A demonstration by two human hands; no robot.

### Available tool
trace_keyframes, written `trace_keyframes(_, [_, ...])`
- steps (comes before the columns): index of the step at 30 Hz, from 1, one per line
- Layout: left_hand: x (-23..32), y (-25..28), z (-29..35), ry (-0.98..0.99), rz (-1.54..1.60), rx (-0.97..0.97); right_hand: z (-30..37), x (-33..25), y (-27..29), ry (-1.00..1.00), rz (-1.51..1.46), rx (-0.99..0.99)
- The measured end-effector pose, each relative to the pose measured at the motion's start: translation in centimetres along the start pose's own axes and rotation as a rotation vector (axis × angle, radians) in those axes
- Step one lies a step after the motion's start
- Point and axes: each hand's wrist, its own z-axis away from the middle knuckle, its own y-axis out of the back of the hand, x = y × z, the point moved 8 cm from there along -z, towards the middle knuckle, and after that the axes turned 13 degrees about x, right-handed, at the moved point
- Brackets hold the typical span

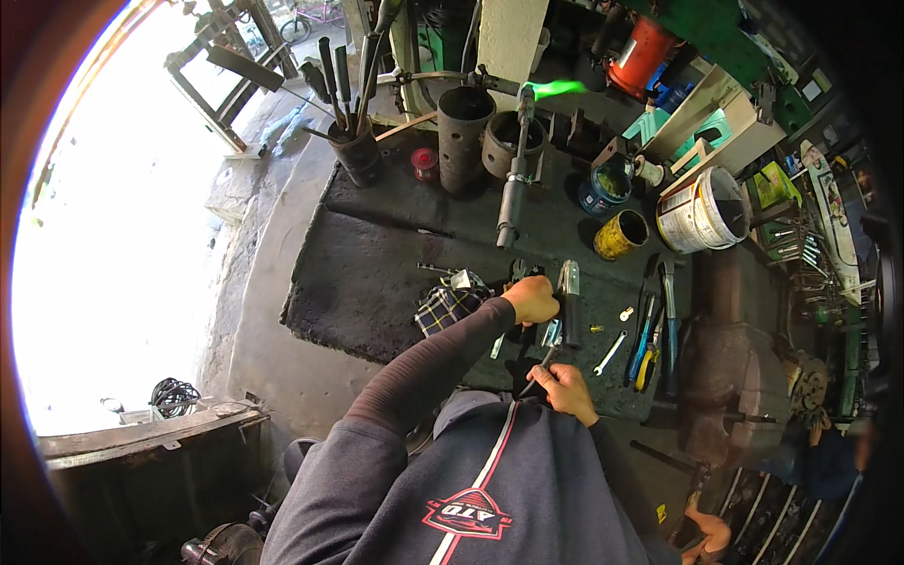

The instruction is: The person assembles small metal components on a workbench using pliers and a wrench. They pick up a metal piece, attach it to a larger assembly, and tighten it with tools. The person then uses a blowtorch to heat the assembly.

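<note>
My left hand [534,301] reaches across the black bench mat [377,254], its fingers curled, and whatever they hold is hidden. Just right of it a tool with a silver head and black grip [571,303] lies on the mat. Small shiny metal pieces [553,332] are below the left hand. Nearer my body, my right hand [568,392] is closed on a thin dark cable [549,357], which points up toward the metal pieces. A dark plaid cloth [448,310] lies bunched left of my left wrist.
Right of the hands lie a wrench [610,354], blue-handled pliers [642,337] and a yellow-handled tool [648,365]. Farther back stand a yellow can [621,235], a white bucket [692,215], a perforated metal cylinder [464,141], a small red container [425,165] and a tool-filled pot [358,158].
</note>
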Motion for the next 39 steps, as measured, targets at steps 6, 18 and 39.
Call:
trace_keyframes(6, [-0.3,1.7,0.2,-0.011,0.1,0.062,-0.2,-1.8,0.5,-0.194,-0.319,0.102])
trace_keyframes(18, [-0.6,2.7,-0.3,0.039,0.178,0.101,-0.8,-2.3,-0.1,-0.179,-0.386,0.085])
trace_keyframes(39, [-0.7,2.9,-1.7,0.157,0.283,0.095,-1.8,0.1,2.8,-0.315,-0.576,0.112])
